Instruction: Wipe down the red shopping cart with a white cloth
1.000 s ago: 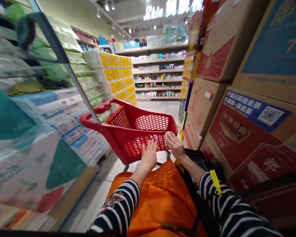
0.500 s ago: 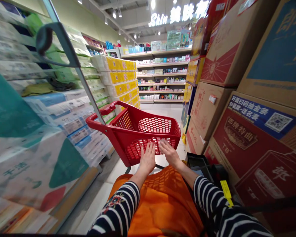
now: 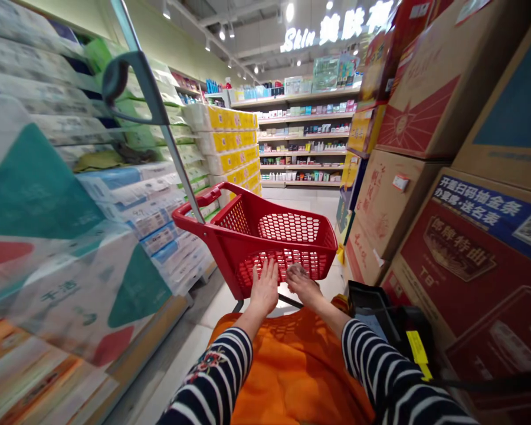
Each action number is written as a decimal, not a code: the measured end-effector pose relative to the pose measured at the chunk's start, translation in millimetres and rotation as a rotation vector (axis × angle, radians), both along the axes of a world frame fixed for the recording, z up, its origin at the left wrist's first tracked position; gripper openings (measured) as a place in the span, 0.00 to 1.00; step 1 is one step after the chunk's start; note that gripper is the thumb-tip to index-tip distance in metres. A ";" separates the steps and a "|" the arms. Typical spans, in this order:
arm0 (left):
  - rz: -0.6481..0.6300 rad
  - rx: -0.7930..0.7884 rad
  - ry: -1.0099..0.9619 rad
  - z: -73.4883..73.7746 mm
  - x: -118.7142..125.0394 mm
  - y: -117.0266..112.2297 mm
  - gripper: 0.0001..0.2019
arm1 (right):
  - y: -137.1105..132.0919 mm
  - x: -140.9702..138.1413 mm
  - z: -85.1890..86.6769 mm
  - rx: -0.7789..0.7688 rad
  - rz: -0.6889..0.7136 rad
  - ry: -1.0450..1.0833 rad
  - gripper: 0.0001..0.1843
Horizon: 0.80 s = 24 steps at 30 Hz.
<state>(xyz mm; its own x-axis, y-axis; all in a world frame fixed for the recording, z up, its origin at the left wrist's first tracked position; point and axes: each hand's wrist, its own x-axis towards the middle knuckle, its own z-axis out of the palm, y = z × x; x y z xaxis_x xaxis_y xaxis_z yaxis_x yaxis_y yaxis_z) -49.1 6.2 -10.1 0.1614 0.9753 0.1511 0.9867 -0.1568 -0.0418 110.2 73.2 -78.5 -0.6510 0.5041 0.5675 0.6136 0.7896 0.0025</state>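
Note:
A red plastic shopping cart point(image 3: 287, 236) with a perforated basket stands crosswise in front of me. From its left end rises a metal pole point(image 3: 177, 147) with a grey loop handle point(image 3: 153, 88). My left hand point(image 3: 264, 286) is held up before the cart's near side, palm down and fingers stretched out; it holds nothing I can see. Close beside it, my right hand point(image 3: 301, 284) has its fingers loosely bent and slightly blurred, with nothing visible in them. Whether either hand touches the basket cannot be told. An orange apron point(image 3: 292, 366) covers my lap.
Wrapped tissue packs point(image 3: 88, 289) are stacked along the left, with yellow packs point(image 3: 230, 141) farther on. Cardboard cartons point(image 3: 460, 254) rise on the right, with a black open case point(image 3: 371, 307) at their foot. Shelves of small goods point(image 3: 310, 133) stand at the back.
The view has turned a little left, so the cart and stacks appear farther right. My right hand's fingers look more bent than before; my left hand stays stretched out.

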 end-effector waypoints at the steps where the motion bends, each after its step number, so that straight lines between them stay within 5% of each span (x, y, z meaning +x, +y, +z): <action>1: 0.007 0.006 -0.020 -0.8 -4.2 0.5 0.30 | -0.1 -3.4 9.1 0.010 0.035 0.020 0.17; 4: 0.047 0.049 -0.212 1.5 -15.1 5.2 0.31 | 0.2 -19.1 48.5 0.031 0.148 0.187 0.21; 7: 0.184 0.060 -0.795 9.6 -19.5 14.9 0.33 | -4.8 -39.6 82.7 -0.043 0.183 0.415 0.25; 10: 0.287 -0.143 -1.557 17.2 -16.7 23.7 0.28 | -13.5 -55.7 95.2 -0.129 0.171 0.555 0.31; 12: 0.277 -0.276 -1.780 18.7 -12.6 25.0 0.23 | -16.3 -60.7 93.7 -0.143 0.142 0.569 0.32; 19: 0.240 -0.473 -1.729 15.0 -11.4 7.3 0.09 | -25.6 -46.4 68.1 -0.158 0.020 0.195 0.32; 22: 0.215 -0.531 -1.585 15.8 -16.3 0.3 0.13 | -35.5 -38.3 53.6 -0.170 0.093 0.004 0.39; 24: 0.198 -0.507 -1.463 15.2 -16.7 -1.5 0.15 | -35.0 -35.9 48.6 -0.121 0.080 -0.024 0.34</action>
